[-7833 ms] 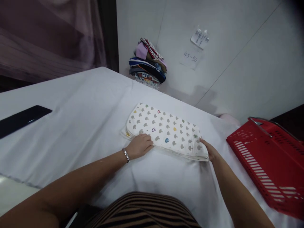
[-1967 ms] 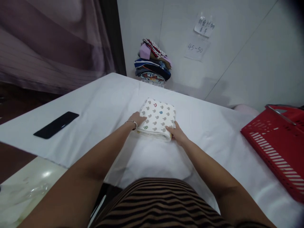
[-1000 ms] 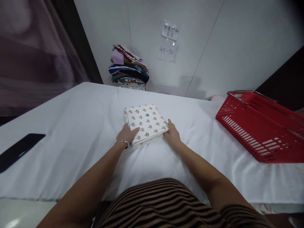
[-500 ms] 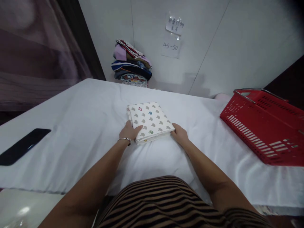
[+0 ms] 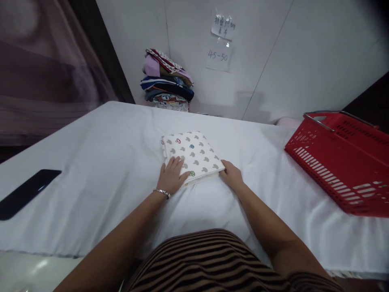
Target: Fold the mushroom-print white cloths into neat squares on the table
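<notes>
A folded white cloth [image 5: 197, 152] with a mushroom print lies on the white-covered table [image 5: 121, 162] in front of me. Most of its mushrooms are grey, with a few in red, blue and green. My left hand [image 5: 172, 176], with a silver bracelet at the wrist, rests flat on the cloth's near left corner, fingers stretched out. At the near right corner, my right hand [image 5: 231, 174] grips the cloth's edge, its fingertips partly hidden underneath.
A red plastic basket [image 5: 340, 162] with metal handles stands at the right. On the left lies a dark, flat phone-like slab [image 5: 28, 192]. A stack of folded fabrics [image 5: 168, 83] sits beyond the far edge, against the wall with paper signs [image 5: 219, 56].
My left hand has gone from gripping the cloth's left edge to lying flat on top of it. The right hand keeps its hold on the corner.
</notes>
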### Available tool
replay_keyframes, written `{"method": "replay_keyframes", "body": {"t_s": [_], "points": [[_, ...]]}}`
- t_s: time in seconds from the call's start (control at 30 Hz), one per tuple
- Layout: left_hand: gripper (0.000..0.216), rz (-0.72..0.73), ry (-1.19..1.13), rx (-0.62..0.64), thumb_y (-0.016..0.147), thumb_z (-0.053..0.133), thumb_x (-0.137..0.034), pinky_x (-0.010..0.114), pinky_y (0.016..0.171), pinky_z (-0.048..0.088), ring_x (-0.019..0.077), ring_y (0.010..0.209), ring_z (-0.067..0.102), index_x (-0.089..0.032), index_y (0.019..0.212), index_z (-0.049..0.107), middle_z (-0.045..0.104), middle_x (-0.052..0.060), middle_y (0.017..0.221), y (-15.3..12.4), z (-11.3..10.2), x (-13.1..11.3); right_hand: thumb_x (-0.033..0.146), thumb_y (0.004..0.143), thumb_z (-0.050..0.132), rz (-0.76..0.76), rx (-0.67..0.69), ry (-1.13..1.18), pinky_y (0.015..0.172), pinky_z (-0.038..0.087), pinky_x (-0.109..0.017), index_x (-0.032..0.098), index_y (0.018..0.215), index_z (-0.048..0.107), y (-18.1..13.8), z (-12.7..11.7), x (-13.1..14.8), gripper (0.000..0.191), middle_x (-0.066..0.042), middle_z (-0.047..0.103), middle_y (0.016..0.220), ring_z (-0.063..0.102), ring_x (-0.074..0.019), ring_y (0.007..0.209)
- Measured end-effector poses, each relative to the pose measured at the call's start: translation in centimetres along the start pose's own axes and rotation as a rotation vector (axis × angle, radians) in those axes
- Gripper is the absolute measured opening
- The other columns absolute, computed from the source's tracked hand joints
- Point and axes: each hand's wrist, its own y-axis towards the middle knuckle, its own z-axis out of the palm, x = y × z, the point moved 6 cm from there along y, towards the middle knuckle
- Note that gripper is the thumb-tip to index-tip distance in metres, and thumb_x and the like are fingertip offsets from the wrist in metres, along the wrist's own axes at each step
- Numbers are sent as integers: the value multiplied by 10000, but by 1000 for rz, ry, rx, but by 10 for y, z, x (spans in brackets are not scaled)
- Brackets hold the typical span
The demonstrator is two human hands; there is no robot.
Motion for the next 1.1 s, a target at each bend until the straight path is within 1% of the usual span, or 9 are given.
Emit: {"method": "replay_keyframes", "body": {"t_s": [0.17, 0.27, 0.43, 0.53, 0.67, 0.77, 0.93, 1.03, 1.1], "points": [[598, -9, -9, -43, 881, 342, -527, 531, 1097, 169, 271, 1392, 186, -233, 1402, 334, 291, 71, 1495, 0, 1, 2, 275, 827, 471, 19, 50, 130, 885, 445, -329, 245, 1241, 517, -3, -3, -1, 418, -46, 611, 1162, 565, -203, 1040], [606, -13, -24, -57, 878, 353, -530, 530, 1107, 147, 270, 1391, 190, -223, 1399, 348, 303, 73, 1489, -3, 1, 1, 320, 792, 518, 60, 94, 267, 963, 423, -375, 217, 1329, 446, -2, -10, 3, 551, -78, 514, 1320, 502, -230, 1174], [615, -20, -60, -91, 873, 368, -537, 534, 1116, 118, 267, 1393, 182, -214, 1396, 360, 315, 75, 1483, -7, 2, 1, 394, 839, 487, -168, 27, 369, 1091, 289, -415, 309, 1401, 337, 15, -33, 63, 587, -8, 284, 1494, 211, -217, 1386], [616, -25, -90, -91, 873, 375, -534, 544, 1115, 117, 268, 1393, 182, -210, 1397, 357, 313, 78, 1484, -9, 2, 0, 460, 862, 467, -257, 79, 201, 1115, 194, -473, 279, 1438, 263, 36, -19, 92, 637, -34, 202, 1522, 111, -236, 1408], [610, -17, -135, -87, 867, 403, -517, 550, 1116, 106, 265, 1397, 170, -203, 1389, 364, 291, 75, 1493, -12, 1, -2, 516, 863, 438, -109, 286, -84, 1078, 166, -578, 207, 1434, 283, 61, 30, 72, 668, -90, 166, 1526, 114, -309, 1399], [606, -17, -199, -82, 863, 414, -513, 545, 1120, 103, 260, 1403, 149, -209, 1384, 366, 272, 66, 1502, -14, 2, -2, 548, 867, 406, -128, 274, -131, 1079, 212, -538, 204, 1430, 294, 66, 48, 56, 669, -73, 138, 1533, 100, -295, 1403], [579, -61, -401, -130, 841, 478, -468, 505, 1120, 180, 251, 1400, 172, -213, 1355, 396, 270, 84, 1502, -9, -6, 11, 557, 826, 462, -119, 252, 18, 1097, 245, -457, 185, 1402, 361, 66, 44, 46, 692, -81, 199, 1520, 140, -279, 1399], [577, -250, -540, -285, 834, 495, -411, 435, 1105, 256, 250, 1386, 216, -162, 1344, 393, 269, 127, 1496, 1, -18, 40, 562, 824, 459, 30, 212, 208, 1056, 336, -410, 202, 1405, 350, 80, 32, 31, 692, -101, 350, 1456, 352, -256, 1322], [616, -445, -673, -256, 824, 502, -419, 407, 1042, 355, 262, 1312, 368, -135, 1353, 364, 401, 160, 1417, 11, -16, 63, 580, 822, 454, 151, 214, 295, 971, 426, -404, 200, 1420, 314, 93, 29, 19, 722, -126, 491, 1344, 531, -248, 1169]]}}
